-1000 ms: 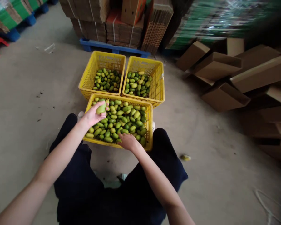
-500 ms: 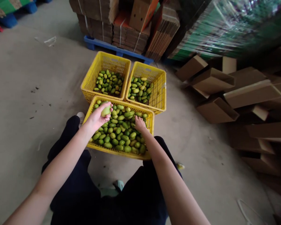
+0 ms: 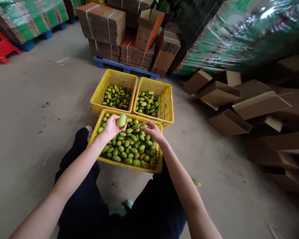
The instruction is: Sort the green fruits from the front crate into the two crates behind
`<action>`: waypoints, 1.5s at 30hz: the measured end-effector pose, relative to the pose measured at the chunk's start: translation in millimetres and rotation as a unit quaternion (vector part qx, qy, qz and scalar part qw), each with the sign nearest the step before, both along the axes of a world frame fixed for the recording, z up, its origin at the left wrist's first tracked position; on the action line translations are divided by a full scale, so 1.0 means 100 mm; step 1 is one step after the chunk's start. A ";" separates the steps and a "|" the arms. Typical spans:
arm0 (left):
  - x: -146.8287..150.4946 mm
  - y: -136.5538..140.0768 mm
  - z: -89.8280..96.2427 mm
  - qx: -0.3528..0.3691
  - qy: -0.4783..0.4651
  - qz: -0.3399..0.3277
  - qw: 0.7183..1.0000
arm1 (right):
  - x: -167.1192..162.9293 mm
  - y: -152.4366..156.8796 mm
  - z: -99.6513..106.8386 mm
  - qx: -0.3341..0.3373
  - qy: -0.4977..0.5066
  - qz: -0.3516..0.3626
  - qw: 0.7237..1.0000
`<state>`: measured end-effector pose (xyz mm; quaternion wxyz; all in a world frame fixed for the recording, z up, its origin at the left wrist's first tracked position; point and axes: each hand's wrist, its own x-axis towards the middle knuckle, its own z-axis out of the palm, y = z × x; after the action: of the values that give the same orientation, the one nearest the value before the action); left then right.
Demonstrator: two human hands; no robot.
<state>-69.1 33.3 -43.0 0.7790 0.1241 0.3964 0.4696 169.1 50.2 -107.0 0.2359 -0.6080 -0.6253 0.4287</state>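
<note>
My left hand (image 3: 112, 127) is closed round a pale green, roundish fruit (image 3: 121, 120), held palm-up above the near yellow crate (image 3: 129, 168). That crate, by my knees, is filled with green oval fruits (image 3: 128, 161), some yellowish; I cannot make out their exact kind. My right hand (image 3: 153, 130) is over the crate's right side, its fingers bent round a green oval fruit (image 3: 143, 125) that is mostly hidden by them. Two more yellow crates, the left one (image 3: 94, 97) and the right one (image 3: 168, 103), stand just beyond, each partly filled with similar smaller fruits.
Behind the crates, flattened cardboard boxes (image 3: 103, 25) are stacked on a blue pallet (image 3: 126, 67). Open cardboard boxes (image 3: 229, 122) lie heaped on the right, below a film-wrapped green stack (image 3: 239, 43). A red plastic object (image 3: 0, 46) is at far left on the concrete floor (image 3: 22, 109).
My right hand has lifted from among the fruits and drawn toward my left hand. The left hand has turned its fruit more upward. The head view has tilted up slightly.
</note>
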 end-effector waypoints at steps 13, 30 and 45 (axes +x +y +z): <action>0.27 -0.22 -0.26 0.244 0.190 0.008 0.951 | -0.35 -0.49 0.49 0.017 0.246 -0.047 0.968; 0.30 -0.28 -0.18 0.296 0.275 0.033 0.914 | -0.39 -0.58 0.59 0.258 0.040 -0.058 0.963; 0.22 -0.14 -0.18 -0.014 0.057 -0.048 0.997 | -0.40 -0.44 0.44 -0.160 0.441 -0.172 0.866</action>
<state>-47.0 18.9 -60.7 0.7781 0.1589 0.4406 0.4186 129.4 6.3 -63.1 0.4566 -0.4824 -0.2646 0.6991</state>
